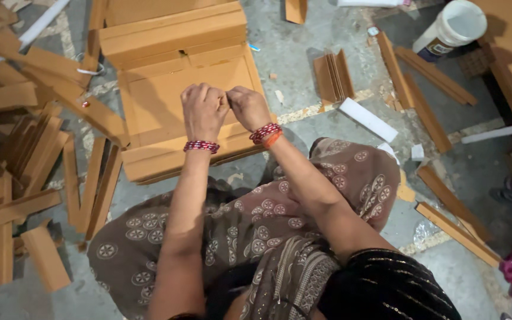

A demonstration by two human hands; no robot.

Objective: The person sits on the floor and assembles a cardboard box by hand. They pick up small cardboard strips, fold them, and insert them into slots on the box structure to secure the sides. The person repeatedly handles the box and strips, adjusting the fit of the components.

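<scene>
Both hands, left hand (204,111) and right hand (249,108), curl shut (knuckles touching) over the flat brown cardboard box (149,106); a white plastic tub (453,27) stands far right.

A grey concrete floor (303,53) is seen carrying a flat cardboard box (173,89). Left of the box, cardboard strips (25,172) are heaped; right of it, a white plastic bucket (454,26) is stood, well apart.

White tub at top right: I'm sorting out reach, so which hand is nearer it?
Right. The right hand is closer to the white tub; the left hand sits beside it, farther away.
</scene>
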